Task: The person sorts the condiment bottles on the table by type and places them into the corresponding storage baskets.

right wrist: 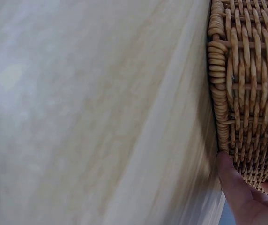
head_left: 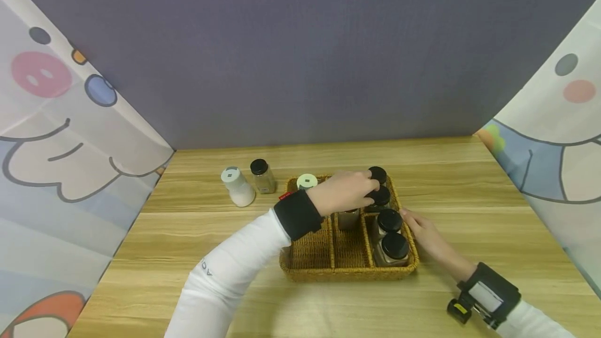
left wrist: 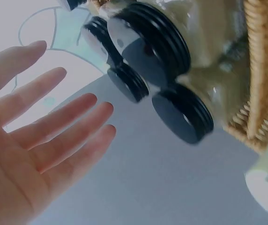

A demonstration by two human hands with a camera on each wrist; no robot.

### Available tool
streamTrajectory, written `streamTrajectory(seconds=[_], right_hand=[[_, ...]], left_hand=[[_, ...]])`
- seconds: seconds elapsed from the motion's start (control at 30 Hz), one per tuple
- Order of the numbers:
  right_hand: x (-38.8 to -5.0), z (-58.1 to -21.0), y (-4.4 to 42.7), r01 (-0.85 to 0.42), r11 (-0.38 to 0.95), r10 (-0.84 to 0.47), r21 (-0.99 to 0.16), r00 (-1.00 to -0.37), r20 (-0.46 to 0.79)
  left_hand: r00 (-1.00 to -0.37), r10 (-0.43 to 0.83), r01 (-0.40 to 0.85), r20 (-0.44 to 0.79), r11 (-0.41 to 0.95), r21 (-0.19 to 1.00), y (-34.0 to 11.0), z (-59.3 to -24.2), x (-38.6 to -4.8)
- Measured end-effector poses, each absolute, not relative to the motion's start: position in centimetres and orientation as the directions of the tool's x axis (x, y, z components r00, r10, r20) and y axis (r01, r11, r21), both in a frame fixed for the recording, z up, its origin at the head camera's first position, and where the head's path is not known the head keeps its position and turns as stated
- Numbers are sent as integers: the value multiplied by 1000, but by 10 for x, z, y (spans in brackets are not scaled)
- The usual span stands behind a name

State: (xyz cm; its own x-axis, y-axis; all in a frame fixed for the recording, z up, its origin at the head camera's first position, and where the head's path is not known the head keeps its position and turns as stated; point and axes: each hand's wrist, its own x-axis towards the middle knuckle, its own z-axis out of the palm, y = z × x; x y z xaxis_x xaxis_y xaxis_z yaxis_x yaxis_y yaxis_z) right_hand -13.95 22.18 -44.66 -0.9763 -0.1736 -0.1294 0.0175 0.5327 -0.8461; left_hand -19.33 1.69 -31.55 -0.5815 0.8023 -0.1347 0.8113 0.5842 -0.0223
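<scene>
My left hand (head_left: 345, 192) reaches over a woven basket (head_left: 349, 274), above black-lidded spice jars (head_left: 379, 195) in its right column. In the left wrist view the fingers of that hand (left wrist: 54, 136) are spread and straight, apart from the black lids (left wrist: 183, 112). Two more jars (head_left: 395, 245) stand in the near right compartment, and another jar (head_left: 348, 219) shows partly under the left hand. My right hand (head_left: 424, 231) touches the basket's right side. In the right wrist view its fingers (right wrist: 232, 180) lie against the wicker wall (right wrist: 253, 93), low by the table.
Left of the basket stand a white bottle (head_left: 239, 186) and a black-lidded jar (head_left: 264, 177). A white-topped container (head_left: 307, 181) is in the basket's far left compartment. A grey wall (head_left: 300, 56) rises behind the wooden table (head_left: 188, 244), with printed panels at both sides.
</scene>
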Motion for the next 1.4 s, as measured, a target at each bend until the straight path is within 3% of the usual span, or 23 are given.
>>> streamTrajectory(seconds=[0.13, 0.57, 1.07, 1.4], right_hand=[[-139, -447, 222, 12, 525, -177, -851, -977, -123], [-138, -447, 222, 20, 522, -180, -853, -974, -134], [-137, -446, 223, 18, 520, -188, -854, -973, -135], [-138, -444, 221, 24, 530, -175, -848, -975, -137]], left_hand=[[-580, 805, 810, -124, 586, 12, 6, -309, -195], [-658, 745, 732, -110, 668, 136, -37, -299, -207], [-773, 634, 624, -32, 768, 144, -83, -298, -217], [-856, 517, 498, -16, 831, 249, -116, -309, -230]])
